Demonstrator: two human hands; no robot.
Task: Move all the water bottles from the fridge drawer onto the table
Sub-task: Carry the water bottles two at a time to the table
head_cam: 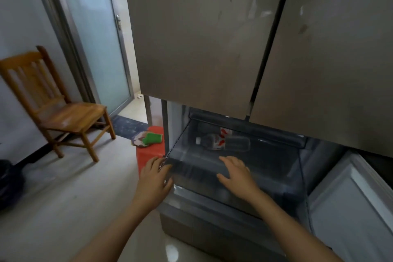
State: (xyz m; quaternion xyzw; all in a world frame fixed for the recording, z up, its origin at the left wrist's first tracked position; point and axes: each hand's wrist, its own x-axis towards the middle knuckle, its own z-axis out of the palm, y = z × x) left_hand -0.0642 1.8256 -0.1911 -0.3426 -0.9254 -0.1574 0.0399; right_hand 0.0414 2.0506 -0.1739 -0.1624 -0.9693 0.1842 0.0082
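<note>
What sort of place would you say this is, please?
Most likely a home kitchen: a tall fridge with its drawer pulled out, a wooden chair and a frosted glass door beside it.

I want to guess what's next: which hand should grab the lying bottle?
Probably the right. The right hand reaches over the drawer, straight toward the bottle lying inside; the left hand rests on the drawer's left front corner, farther off.

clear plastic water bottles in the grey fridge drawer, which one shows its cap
The front clear bottle, lying on its side, white cap pointing left. The other bottle lies behind it, only its red-and-white label showing.
</note>
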